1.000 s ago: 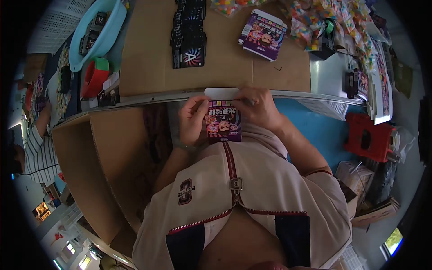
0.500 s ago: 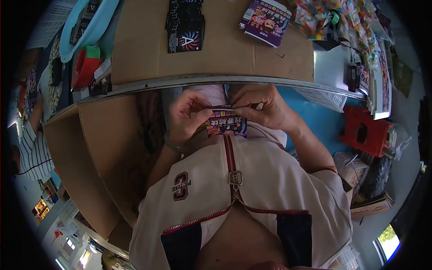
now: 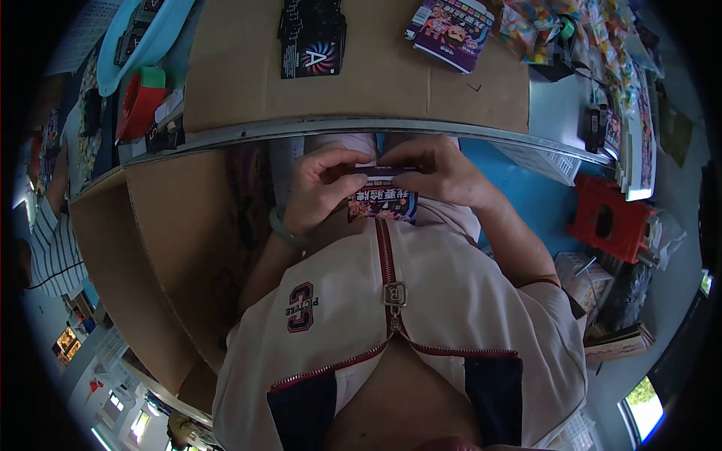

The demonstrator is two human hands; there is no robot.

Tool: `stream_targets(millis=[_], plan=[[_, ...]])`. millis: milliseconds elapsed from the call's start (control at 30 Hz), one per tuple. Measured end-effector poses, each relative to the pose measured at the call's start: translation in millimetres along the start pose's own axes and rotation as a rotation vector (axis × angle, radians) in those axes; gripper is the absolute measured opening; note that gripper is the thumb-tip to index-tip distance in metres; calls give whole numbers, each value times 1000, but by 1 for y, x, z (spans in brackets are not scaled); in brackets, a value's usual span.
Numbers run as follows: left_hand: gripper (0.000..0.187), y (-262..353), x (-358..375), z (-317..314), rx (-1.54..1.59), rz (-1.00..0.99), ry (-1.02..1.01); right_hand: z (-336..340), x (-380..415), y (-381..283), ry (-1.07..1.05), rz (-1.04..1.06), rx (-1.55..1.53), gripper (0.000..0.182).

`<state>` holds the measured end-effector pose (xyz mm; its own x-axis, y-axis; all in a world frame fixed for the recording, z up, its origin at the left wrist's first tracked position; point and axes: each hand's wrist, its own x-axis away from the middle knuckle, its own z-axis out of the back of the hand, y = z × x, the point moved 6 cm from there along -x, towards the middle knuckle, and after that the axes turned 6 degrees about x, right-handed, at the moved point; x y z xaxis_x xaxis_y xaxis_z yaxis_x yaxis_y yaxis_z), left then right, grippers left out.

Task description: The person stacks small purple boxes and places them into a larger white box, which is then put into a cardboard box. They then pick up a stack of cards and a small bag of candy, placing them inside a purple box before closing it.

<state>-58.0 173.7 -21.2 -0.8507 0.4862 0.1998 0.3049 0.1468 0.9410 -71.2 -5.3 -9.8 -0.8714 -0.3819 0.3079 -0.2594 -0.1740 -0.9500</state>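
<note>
A small purple printed card box (image 3: 382, 204) with Chinese lettering is held just in front of my shirt, below the table edge. My left hand (image 3: 323, 184), a pale green bangle on its wrist, pinches the left side of its upper end. My right hand (image 3: 440, 173) pinches the right side, thumb on the near face and fingers behind. A dark purple flap shows between the fingertips at the top. On the cardboard-covered table ahead lie a stack of black cards (image 3: 312, 52) marked A and several flat purple boxes (image 3: 451, 34).
A red and green tape roll (image 3: 141, 105) and a blue basket (image 3: 113, 68) are at the left. An open carton (image 3: 162, 248) stands below. Bags of colourful pieces (image 3: 526, 34) lie at the right, above a red stool (image 3: 611, 218). Another person's striped sleeve (image 3: 56, 248) shows far left.
Both hands have risen slightly with the box and drawn closer together at its top end. More of the dark flap shows along the upper edge. The view has shifted a little.
</note>
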Motion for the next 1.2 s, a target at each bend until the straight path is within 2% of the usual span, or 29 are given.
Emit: stream_targets(millis=[67,100,133,200,300,367,500,567,633,700,767,833,900,967,1000,1067,1133,1200], plan=[[22,-2,-1,-3,-59,-30,-30,-9,5,-5,-103,100,200,30],[19,1,-2,-4,-124,-93,-42,-9,6,-4,-102,95,201,30],[17,4,-2,-6,-189,-158,-53,-9,6,0,-108,76,93,29],[15,5,-2,-4,-174,-137,-23,-10,5,4,-121,63,-12,28],[14,7,-1,-3,-165,-109,19,-4,4,8,-34,24,-97,21],[14,7,-1,-3,-164,-99,27,1,1,13,-2,-87,21,17],[15,1,-2,0,-156,-59,67,-1,-1,13,85,-24,159,16],[16,-6,1,1,-116,-46,112,-3,4,1,162,137,281,17],[18,-19,5,4,252,34,162,-6,6,5,134,199,285,19],[19,-18,10,3,218,2,121,-10,8,9,103,256,285,20],[19,-17,14,0,186,-28,79,-12,16,-2,122,530,322,24],[18,-5,15,-8,-78,-237,12,-10,19,2,78,509,369,24],[17,-8,17,-6,-114,-222,5,-12,19,2,36,495,416,25],[16,-15,17,-3,-148,-206,-6,-6,19,1,137,374,441,26],[16,-17,17,4,-102,-210,68,-9,21,-2,137,377,446,26],[15,-15,12,10,-60,-237,141,-9,13,-2,186,180,307,24],[16,-3,7,17,-118,-299,232,-7,-1,-14,178,228,344,23],[15,10,0,32,-116,-236,252,-4,-21,-25,130,335,336,28]])
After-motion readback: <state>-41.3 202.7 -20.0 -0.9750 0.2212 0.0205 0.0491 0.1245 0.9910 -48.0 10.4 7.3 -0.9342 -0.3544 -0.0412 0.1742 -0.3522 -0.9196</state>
